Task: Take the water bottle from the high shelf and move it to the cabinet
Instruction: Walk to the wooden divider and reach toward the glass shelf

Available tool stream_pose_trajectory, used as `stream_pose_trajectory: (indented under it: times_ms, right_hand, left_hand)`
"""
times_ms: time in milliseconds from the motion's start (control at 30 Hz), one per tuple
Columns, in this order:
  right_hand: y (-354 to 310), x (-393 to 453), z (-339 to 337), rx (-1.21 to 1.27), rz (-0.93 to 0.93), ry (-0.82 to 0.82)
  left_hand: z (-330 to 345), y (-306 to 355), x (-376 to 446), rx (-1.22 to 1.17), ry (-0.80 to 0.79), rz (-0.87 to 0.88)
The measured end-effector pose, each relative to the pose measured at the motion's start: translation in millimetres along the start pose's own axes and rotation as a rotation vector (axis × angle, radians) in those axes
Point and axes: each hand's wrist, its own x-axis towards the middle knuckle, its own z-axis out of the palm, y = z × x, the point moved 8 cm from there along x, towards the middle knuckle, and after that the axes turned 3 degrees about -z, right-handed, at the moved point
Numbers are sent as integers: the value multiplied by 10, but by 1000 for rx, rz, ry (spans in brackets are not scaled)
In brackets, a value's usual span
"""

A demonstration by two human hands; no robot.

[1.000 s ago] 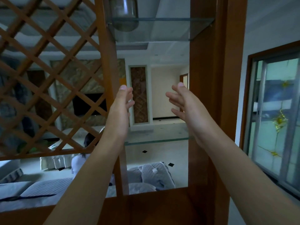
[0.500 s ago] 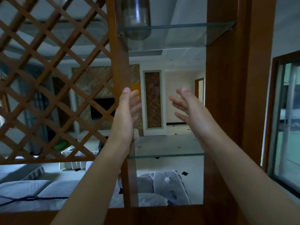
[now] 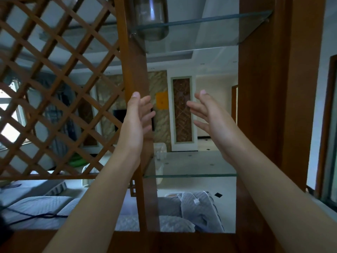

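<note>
Overhead, water bottle [image 3: 149, 17] at shelf [image 3: 218, 30] edge; hands [image 3: 135, 123] [image 3: 213, 121] spread, well below.

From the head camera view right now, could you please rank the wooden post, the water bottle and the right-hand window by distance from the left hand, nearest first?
1. Wooden post: directly behind the left hand, whose fingers overlap it in this view.
2. Water bottle: overhead on the upper glass shelf, slightly right of the hand.
3. Window: far right edge, beyond the right hand.

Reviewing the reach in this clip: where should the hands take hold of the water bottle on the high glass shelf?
Likely around its lower body, one palm per side: water bottle stands upright on the upper glass shelf, top out of frame. Left hand and right hand are open below.
</note>
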Motion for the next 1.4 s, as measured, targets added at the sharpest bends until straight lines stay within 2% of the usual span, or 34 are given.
stream_pose_trajectory:
  times_ms: [300, 600, 867, 1133, 1400]
  right_hand:
    - [-142, 198, 245, 39, -49, -30]
    - [-284, 379, 288, 17, -100, 15]
    - [-784, 634, 369, 11, -208, -3]
    - [-1429, 885, 288, 22, -389, 46]
    - [-1747, 1238, 216, -52, -427, 36]
  left_hand:
    - [-48, 154, 170, -5, -1, 56]
    - [-91, 340, 346, -12, -13, 98]
    - [0, 816, 590, -19, -12, 215]
    - [38, 1324, 833, -55, 9, 308]
    - [134, 1703, 996, 23, -2, 362]
